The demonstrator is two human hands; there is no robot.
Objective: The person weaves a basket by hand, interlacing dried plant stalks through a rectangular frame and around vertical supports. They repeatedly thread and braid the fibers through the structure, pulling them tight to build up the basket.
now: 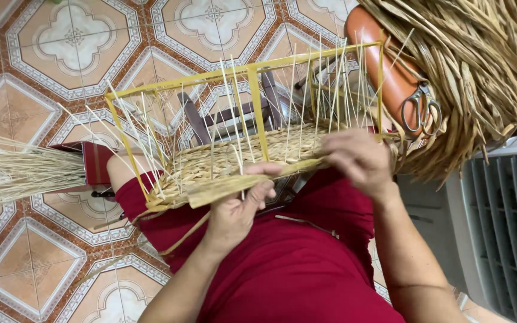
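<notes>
Both hands [294, 185] weave one half-made basket [234, 161] — one scissors [421, 110] nearby.

pkgs: none | labels/signs: none | screens: none in view

Home craft spot, patterned floor tiles [73, 42], heaped dried straw [480, 66], fan grille [510, 221]

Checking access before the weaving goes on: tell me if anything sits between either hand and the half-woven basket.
Nothing visible does. The left hand already grips a flat straw strip at the basket edge, and the right hand touches the weave directly.
</notes>
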